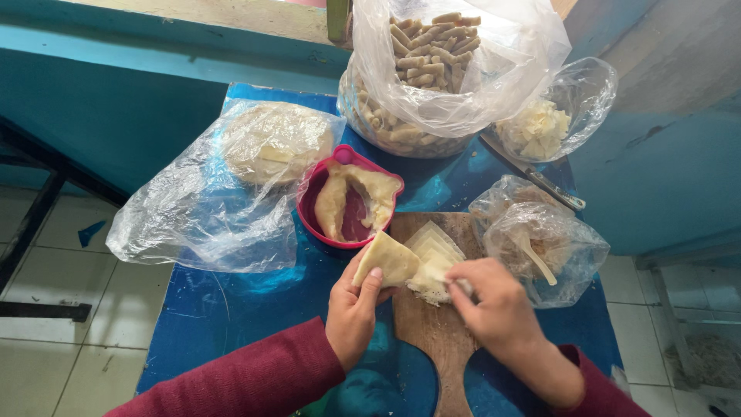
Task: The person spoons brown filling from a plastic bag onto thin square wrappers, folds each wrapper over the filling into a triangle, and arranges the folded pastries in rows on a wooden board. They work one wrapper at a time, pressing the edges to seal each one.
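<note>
Blue tabletop (231, 309) carries a wooden board (436, 332). Above the board's left edge, the left hand (353, 305) pinches a folded triangular wrapper (386, 259), its long axis slanting up-left, tip toward the pink bowl (309, 202). The right hand (494, 301) fingers the flat wrapper stack (432, 255) on the board. Beyond the board, a big bag of finished rolls (432, 77) suggests much is done; wrappers remain.
</note>
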